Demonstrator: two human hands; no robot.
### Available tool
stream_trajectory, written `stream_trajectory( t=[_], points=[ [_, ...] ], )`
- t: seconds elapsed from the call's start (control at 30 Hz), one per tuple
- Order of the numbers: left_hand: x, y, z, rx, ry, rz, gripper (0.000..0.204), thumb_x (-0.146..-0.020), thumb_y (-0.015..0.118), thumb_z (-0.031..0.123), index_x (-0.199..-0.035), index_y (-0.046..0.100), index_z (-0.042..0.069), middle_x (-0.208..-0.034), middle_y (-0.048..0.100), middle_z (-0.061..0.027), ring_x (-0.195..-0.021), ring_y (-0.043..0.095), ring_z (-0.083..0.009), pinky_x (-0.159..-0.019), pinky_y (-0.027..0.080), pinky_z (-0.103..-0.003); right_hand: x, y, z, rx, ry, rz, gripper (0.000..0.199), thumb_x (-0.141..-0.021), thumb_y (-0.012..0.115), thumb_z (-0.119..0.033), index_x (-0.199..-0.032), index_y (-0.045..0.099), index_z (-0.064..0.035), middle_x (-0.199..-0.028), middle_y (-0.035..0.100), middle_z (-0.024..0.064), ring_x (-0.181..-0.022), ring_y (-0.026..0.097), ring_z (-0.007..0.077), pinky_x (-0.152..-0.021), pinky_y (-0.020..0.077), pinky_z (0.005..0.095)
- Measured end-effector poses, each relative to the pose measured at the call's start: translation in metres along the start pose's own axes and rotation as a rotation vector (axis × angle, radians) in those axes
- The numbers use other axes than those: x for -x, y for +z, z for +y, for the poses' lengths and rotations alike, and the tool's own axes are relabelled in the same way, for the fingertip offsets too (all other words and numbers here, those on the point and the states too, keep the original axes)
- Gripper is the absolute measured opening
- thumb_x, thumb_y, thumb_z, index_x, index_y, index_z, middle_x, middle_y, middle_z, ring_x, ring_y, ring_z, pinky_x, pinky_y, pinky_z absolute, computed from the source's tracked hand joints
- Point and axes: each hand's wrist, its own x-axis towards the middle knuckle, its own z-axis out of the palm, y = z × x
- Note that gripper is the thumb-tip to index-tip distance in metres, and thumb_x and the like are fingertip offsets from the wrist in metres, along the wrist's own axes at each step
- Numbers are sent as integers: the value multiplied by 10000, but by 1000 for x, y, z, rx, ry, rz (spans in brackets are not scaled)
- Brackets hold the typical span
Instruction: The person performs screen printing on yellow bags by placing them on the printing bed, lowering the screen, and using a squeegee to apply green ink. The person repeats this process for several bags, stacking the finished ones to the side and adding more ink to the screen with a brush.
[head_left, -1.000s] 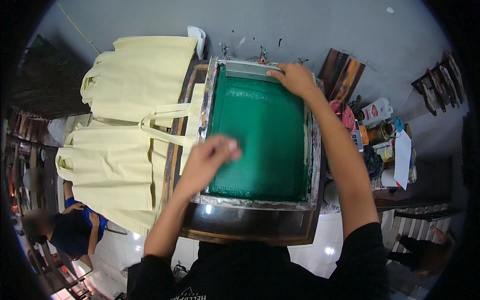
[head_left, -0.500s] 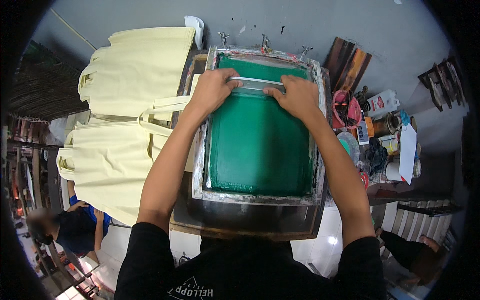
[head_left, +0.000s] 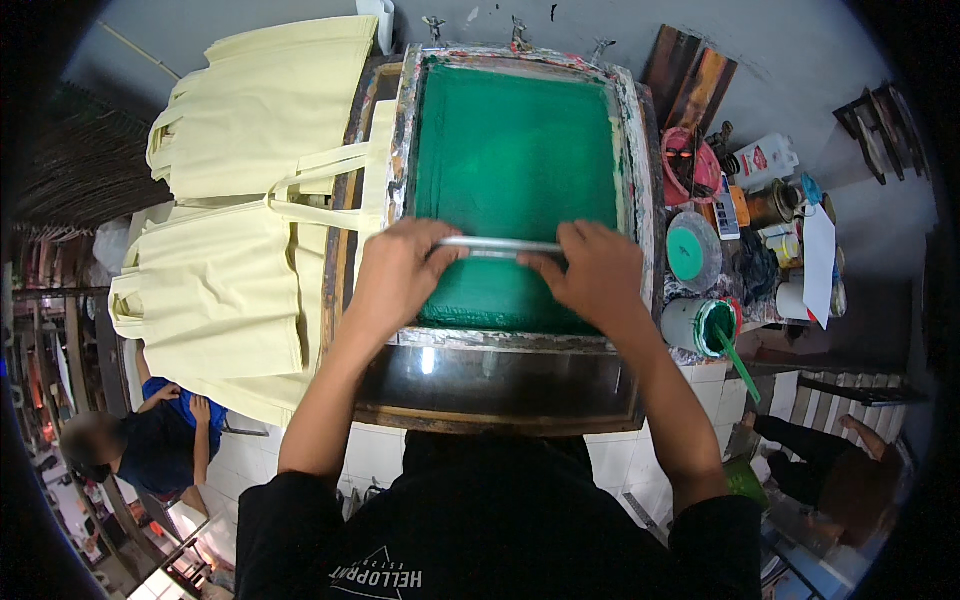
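Now, quick notes, clock directions read off the head view.
left hand [head_left: 398, 278]: curled shut over the left end of the squeegee [head_left: 500, 246], fingers wrapped over the bar, knuckles up.
right hand [head_left: 592, 275]: curled shut over the right end of the same squeegee, thumb side toward the middle.
squeegee: silver bar, lying level across the screen, in the lower half of the mesh, held between both hands.
screen frame [head_left: 632, 150]: paint-stained frame with green mesh [head_left: 515, 150], dead centre, on the worktop [head_left: 500, 385]; mesh above the bar is bare green, strip below the bar is darker green.
worktop: dark glossy front edge at 6 o'clock from the frame, touching the person's torso side.
tote bags [head_left: 240, 220]: pale yellow, stacked and spread at 9 to 10 o'clock of the frame, handles lapping onto the frame's left edge.
ink tub [head_left: 700, 325]: white tub with green ink and a green stick in it, at 4 o'clock, just beside the frame.
clutter [head_left: 760, 200]: bottles, round lids, paper at 3 o'clock; contents too small to tell.
other person [head_left: 140, 445]: blue top, seated at 8 o'clock, well apart from the worktop.
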Motion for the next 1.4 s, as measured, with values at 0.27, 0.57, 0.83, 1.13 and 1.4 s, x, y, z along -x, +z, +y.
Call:
stream_trajectory(
  t=[0.27, 0.57, 0.83, 1.13, 1.4],
  points=[
    [76, 16, -2, 94, 112, 80, 236, -839, 794, 134, -1054, 760, 43, -1020, 747, -139, -963, 701, -309, -831, 550, -395, 58, -22, -34, -23, -4, -59, 396, -774, 799, -427, -812, 616, -79, -766, 594, 63, -708, 624, 260, -602, 484, 388],
    [106, 18, -44, -11, 312, 401, 1232, -630, 955, 413, -1583, 277, 23, -1592, 392, -231, -1502, 343, -383, -1232, 113, -615, 62, -57, -30, -108, -67, 149, 310, -711, 787, -234, -987, 695, -128, -980, 663, 32, -881, 660, 269, -744, 530, 418],
    [17, -47, 16, 679, 260, 721, 1063, -864, 756, 537, -1602, 172, 41, -1597, 322, -279, -1430, 413, -395, -1174, 340, -501, -63, -169, -11, 59, -117, 481, 261, -789, 762, -301, -970, 732, -116, -855, 665, 97, -781, 652, 287, -712, 492, 409],
    [-41, 1, -84, -471, -351, 5, 765, -726, 854, 487, -1270, 616, 3, -1217, 673, -206, -1253, 522, -370, -1089, 296, -533, -165, -258, -23, 60, 185, 360, 346, -909, 707, -353, -944, 762, -13, -740, 701, 198, -689, 674, 336, -688, 520, 444],
    [-49, -51, -100, 234, -264, 58, 276, -862, 805, 206, -843, 582, 44, -787, 601, -22, -766, 523, -110, -724, 438, -266, -211, -257, 9, 62, 15, 475, 369, -879, 726, -348, -1026, 778, -13, -879, 745, 221, -808, 721, 356, -782, 542, 434]
  ],
)
